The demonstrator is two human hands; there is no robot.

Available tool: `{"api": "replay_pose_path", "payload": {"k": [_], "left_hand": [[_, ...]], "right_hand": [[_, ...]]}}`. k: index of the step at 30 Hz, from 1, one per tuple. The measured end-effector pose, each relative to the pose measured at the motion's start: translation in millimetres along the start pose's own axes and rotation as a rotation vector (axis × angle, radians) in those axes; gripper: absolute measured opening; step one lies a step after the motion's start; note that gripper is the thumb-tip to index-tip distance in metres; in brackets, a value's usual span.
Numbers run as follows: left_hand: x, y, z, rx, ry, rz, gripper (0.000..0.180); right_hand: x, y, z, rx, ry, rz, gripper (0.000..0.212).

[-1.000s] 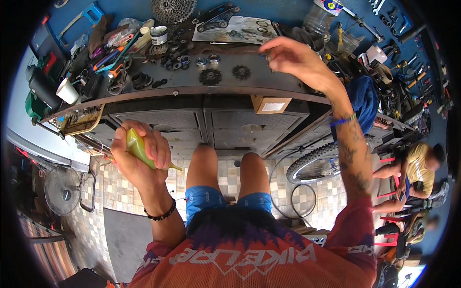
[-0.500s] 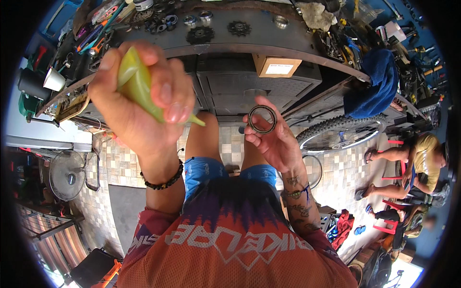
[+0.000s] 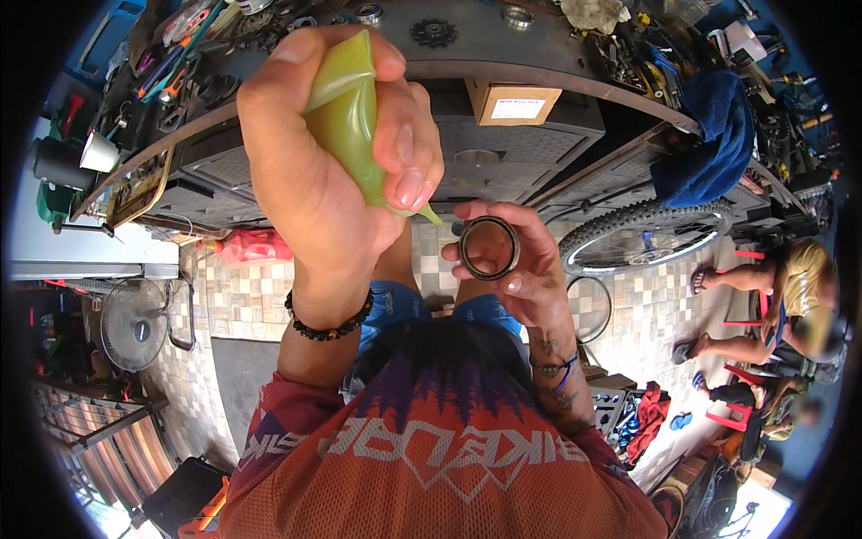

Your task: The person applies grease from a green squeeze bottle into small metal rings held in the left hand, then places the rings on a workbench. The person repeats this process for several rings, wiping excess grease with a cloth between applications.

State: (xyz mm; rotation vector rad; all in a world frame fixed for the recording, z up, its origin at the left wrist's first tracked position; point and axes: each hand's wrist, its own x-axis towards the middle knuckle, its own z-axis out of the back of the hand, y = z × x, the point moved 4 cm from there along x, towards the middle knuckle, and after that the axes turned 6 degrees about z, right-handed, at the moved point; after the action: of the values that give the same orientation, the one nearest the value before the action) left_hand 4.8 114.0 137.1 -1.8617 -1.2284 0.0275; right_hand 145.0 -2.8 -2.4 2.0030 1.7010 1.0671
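My left hand (image 3: 328,162) is wrapped round a yellow-green soft squeeze bag (image 3: 346,126), maybe of grease, its thin tip (image 3: 432,216) pointing down and to the right. In my right hand (image 3: 532,283) a ring-shaped bearing (image 3: 489,272) is pinched between the fingers, its open side facing up. The bag's tip is just above and left of the bearing, and the two are apart. My palm and fingers hide part of the bag.
Ahead stands a dark workbench (image 3: 503,54) with a toothed cog (image 3: 434,33), a bearing cup (image 3: 518,16) and many tools. A cardboard box (image 3: 510,103) sits under its edge. To the right are a blue towel (image 3: 705,148), a bicycle wheel (image 3: 646,238) and seated people. A fan (image 3: 135,323) stands left.
My left hand has moved right with the squeeze bag, bringing its tip close to the bearing. My right hand has lowered slightly, and the bearing is tilted differently.
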Motion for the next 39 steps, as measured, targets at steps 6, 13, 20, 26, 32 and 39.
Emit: {"api": "replay_pose_path", "payload": {"k": [6,13,20,26,32,39], "left_hand": [[-3,1,3,-0.026,0.016,0.002,0.043],[-13,-1,8,-0.052,-0.066,-0.014,0.045],[-17,0,14,-0.087,-0.141,-0.045,0.046],[-18,-5,23,-0.075,-0.106,-0.070,0.046],[-21,-2,23,-0.072,-0.052,-0.046,0.048],[-19,1,25,-0.090,0.043,0.004,0.051]], "right_hand": [[0,5,-14,-0.092,-0.140,-0.002,0.079],[-3,1,-19,-0.127,-0.091,0.104,0.066],[1,-1,-30,-0.146,-0.118,0.165,0.067],[6,-5,-40,-0.234,-0.196,0.115,0.078],[5,-7,-43,-0.200,-0.203,0.108,0.075],[6,-6,-43,-0.149,-0.214,0.124,0.074]]}}
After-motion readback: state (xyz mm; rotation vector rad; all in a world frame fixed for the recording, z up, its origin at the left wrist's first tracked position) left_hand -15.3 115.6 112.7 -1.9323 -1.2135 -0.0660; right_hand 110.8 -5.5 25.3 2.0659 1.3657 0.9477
